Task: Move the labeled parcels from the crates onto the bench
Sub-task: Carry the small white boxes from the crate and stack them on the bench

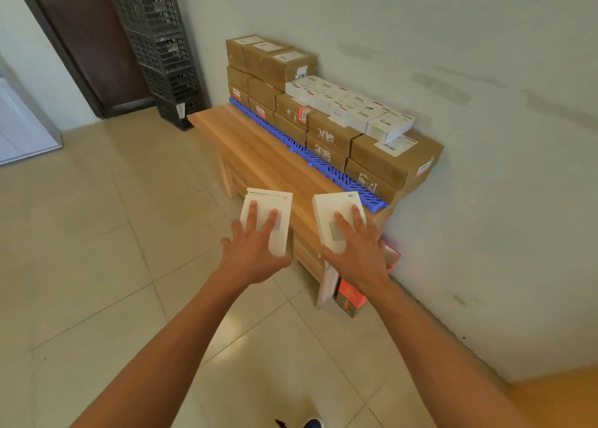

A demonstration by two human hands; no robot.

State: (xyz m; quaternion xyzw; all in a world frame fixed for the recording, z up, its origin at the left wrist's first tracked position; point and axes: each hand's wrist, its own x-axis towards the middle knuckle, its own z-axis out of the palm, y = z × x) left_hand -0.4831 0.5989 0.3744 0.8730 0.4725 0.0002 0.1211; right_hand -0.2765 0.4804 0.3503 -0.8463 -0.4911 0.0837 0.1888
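Above the near end of the long wooden desk [259,156], two flat white rectangular parcels, long axes pointing away: left hand [255,249] grasping one [275,207], right hand [356,249] grasping the other [333,211].

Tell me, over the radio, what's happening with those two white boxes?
Left hand holds one white box, right hand holds another white box. Both near the bench. Front strip bare; brown cartons fill the back.

Bright even daylight, soft focus, wide-angle bowing
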